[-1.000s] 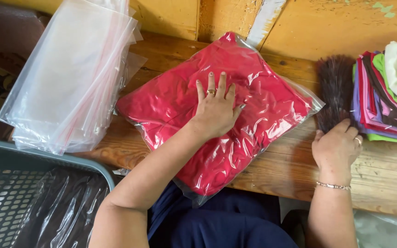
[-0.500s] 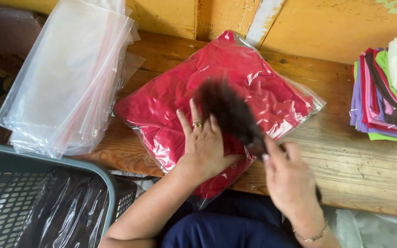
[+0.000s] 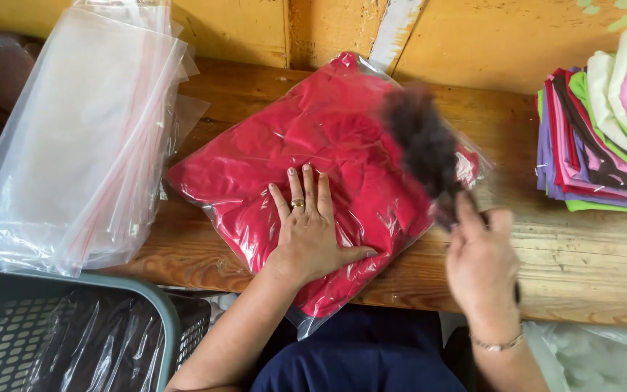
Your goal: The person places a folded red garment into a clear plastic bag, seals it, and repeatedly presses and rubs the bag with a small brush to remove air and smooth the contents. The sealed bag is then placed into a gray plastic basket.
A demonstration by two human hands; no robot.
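Note:
A red folded garment in a clear plastic bag [image 3: 313, 152] lies tilted on the wooden bench [image 3: 589, 261]. My left hand [image 3: 312, 229], with a ring on it, presses flat on the bag's near part, fingers spread. My right hand [image 3: 482, 265], wearing a thin bracelet, grips the handle of a dark soft-bristled brush [image 3: 422, 141]. The brush is blurred and its bristles lie over the bag's right side.
A stack of empty clear zip bags [image 3: 74, 138] lies at the left. A pile of folded garments in several colours [image 3: 604, 138] sits at the right. A grey-green plastic basket [image 3: 59, 330] lined with plastic stands at lower left. A yellow wall [image 3: 473, 36] rises behind the bench.
My right hand took the brush from beside the garment pile and swept it over the bag, first at the middle, now toward the right side. My left hand shifted down the bag toward me.

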